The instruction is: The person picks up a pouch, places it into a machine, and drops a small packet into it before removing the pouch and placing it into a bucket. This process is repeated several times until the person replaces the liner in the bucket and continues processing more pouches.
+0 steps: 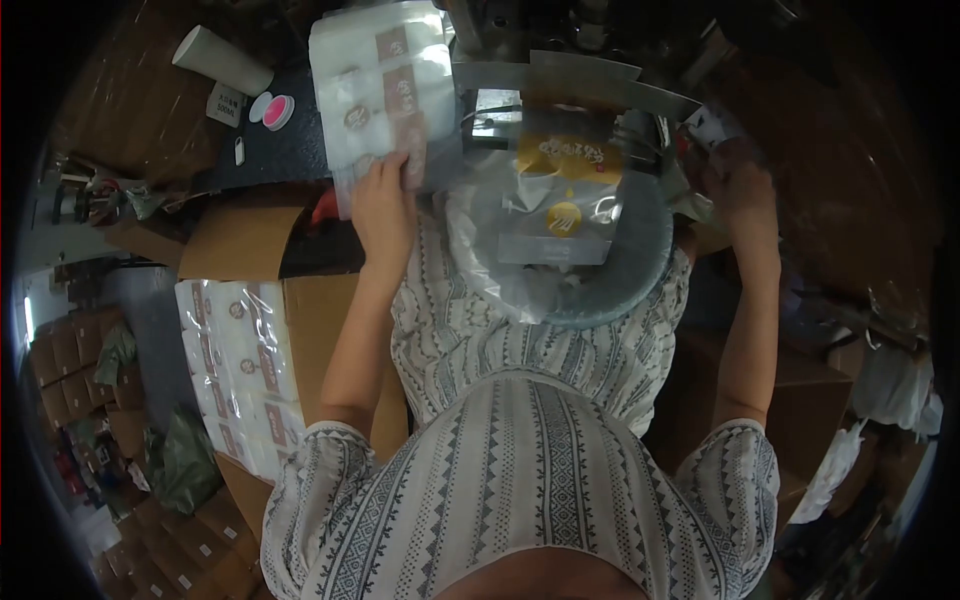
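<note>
My left hand [384, 212] is closed on the near edge of a clear plastic package [385, 95] with white contents and brown printed labels. It lies on the dark work surface at the upper left. My right hand [742, 190] is at the upper right beside some shiny wrapping; its fingers are blurred, and what they may hold cannot be made out. Between my hands, a clear bag with a yellow and silver print [565, 200] lies over a round pale blue-green basin [640, 280] lined with clear plastic.
An open carton [320, 345] stands at the left beside white packs [240, 360]. A white cup [222, 58], a small box [225, 104] and a pink round container [277, 112] sit at the upper left. Metal machine parts [585, 75] rise behind the basin.
</note>
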Motion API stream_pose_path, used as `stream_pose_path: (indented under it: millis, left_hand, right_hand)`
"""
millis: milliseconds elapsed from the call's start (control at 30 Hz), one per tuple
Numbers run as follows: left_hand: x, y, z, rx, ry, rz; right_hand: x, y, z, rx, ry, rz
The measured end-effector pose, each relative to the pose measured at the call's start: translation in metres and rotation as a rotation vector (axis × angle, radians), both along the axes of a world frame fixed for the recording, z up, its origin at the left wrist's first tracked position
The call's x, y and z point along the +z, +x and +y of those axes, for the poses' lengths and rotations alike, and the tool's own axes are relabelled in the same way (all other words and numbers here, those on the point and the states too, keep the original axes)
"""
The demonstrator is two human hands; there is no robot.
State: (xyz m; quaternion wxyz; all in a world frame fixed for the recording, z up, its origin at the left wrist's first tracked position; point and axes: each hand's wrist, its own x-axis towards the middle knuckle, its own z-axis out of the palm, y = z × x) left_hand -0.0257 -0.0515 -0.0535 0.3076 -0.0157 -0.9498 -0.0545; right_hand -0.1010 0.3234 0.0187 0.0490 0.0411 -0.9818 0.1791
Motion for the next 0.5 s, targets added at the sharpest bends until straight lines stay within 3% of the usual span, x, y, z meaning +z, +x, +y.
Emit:
stream_pose_path:
  millis: [33,133,233,433,500]
  left_hand:
    - [0.004,0.008,-0.001,0.048,0.221,-0.132]
    - [0.022,0.022,0.011,0.02,0.338,-0.084]
    - [0.037,0.03,0.026,-0.048,0.361,-0.11]
    - [0.047,0.029,0.049,-0.112,0.369,-0.134]
    - [0.051,0.027,0.058,-0.157,0.374,-0.135]
  right_hand:
    - [0.0,0.004,0.001,-0.001,0.003,-0.004]
    - [-0.003,0.001,0.007,-0.025,-0.163,0.068]
    - [-0.01,-0.003,0.012,0.083,-0.124,0.212]
    - [0.021,0.017,-0.035,0.182,-0.513,-0.033]
    - [0.018,0.022,-0.054,0.598,-0.49,0.154]
